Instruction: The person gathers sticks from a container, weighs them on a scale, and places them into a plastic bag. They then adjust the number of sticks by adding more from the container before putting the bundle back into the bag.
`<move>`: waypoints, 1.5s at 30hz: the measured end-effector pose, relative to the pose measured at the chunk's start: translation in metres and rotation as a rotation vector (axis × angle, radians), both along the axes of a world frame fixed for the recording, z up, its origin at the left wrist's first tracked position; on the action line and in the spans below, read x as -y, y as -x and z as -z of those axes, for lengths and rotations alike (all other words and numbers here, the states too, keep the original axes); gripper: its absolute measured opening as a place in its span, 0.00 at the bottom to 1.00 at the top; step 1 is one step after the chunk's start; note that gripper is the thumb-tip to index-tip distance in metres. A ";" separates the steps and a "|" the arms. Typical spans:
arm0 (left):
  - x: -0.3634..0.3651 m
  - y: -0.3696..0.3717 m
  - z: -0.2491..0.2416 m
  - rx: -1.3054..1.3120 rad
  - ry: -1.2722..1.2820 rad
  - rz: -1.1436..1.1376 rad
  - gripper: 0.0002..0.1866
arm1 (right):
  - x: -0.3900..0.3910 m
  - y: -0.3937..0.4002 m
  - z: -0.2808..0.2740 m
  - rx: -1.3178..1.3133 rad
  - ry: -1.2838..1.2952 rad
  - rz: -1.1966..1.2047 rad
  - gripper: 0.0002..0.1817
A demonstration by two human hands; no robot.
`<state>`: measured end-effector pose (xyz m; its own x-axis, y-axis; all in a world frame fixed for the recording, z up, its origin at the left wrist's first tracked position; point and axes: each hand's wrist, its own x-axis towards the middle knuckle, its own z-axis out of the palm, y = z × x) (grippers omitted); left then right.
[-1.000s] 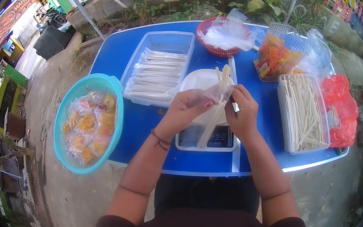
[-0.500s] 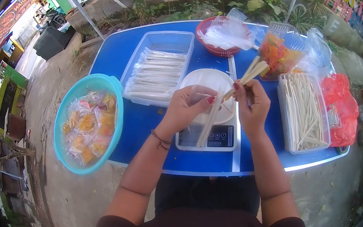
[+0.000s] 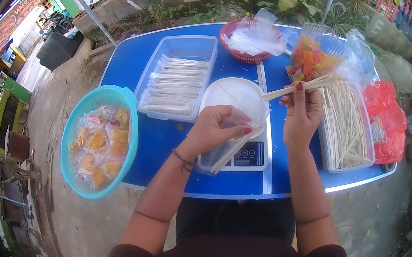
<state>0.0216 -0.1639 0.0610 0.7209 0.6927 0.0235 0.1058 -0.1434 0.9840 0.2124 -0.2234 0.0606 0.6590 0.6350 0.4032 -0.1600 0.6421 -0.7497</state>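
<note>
My left hand pinches a clear plastic bag with pale sticks inside, tilted over a kitchen scale. Between the fingers of my right hand is a bundle of thin wooden sticks, its left ends close to the scale's round white plate. Beyond that hand stands a clear tub filled with loose wooden sticks. Left of the scale, another clear tub holds a row of bagged sticks.
A turquoise basin of bagged snacks is at the left. Behind the scale stands a red basket of plastic bags, beside a bag of orange-red pieces. A red plastic bag lies at the right of the blue table.
My right hand has moved right with its sticks, away from the bag, and the bundle now lies flatter. My left hand has stayed nearly in place, with the bag tilted more.
</note>
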 end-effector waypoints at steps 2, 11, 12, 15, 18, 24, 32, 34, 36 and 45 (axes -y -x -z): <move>0.000 -0.001 0.000 -0.005 0.002 0.000 0.14 | 0.000 0.000 0.002 -0.016 0.005 -0.050 0.08; 0.002 -0.001 -0.003 -0.005 0.016 -0.007 0.14 | 0.002 0.002 0.005 0.093 0.150 -0.139 0.09; 0.002 -0.002 -0.004 0.001 0.035 -0.013 0.14 | 0.002 0.002 0.006 0.136 0.194 -0.122 0.09; 0.001 -0.001 0.000 0.056 0.060 -0.026 0.14 | 0.002 0.008 0.003 0.162 0.209 -0.134 0.09; -0.003 0.000 0.008 0.088 0.062 -0.023 0.14 | 0.000 0.008 0.007 0.189 0.225 -0.204 0.09; -0.004 0.001 0.008 0.062 0.070 0.014 0.13 | 0.003 0.012 -0.001 0.159 0.215 -0.194 0.12; -0.002 0.001 0.004 0.028 0.087 0.025 0.13 | 0.002 0.008 0.005 0.266 0.294 -0.296 0.17; -0.003 0.002 0.005 0.011 0.080 0.007 0.13 | 0.001 0.013 0.005 0.280 0.287 -0.228 0.18; -0.003 0.002 0.005 0.029 0.091 0.023 0.13 | 0.001 0.014 0.001 0.266 0.269 -0.128 0.20; -0.005 0.001 0.013 0.094 0.102 0.001 0.13 | -0.001 0.012 0.014 0.468 0.251 -0.196 0.13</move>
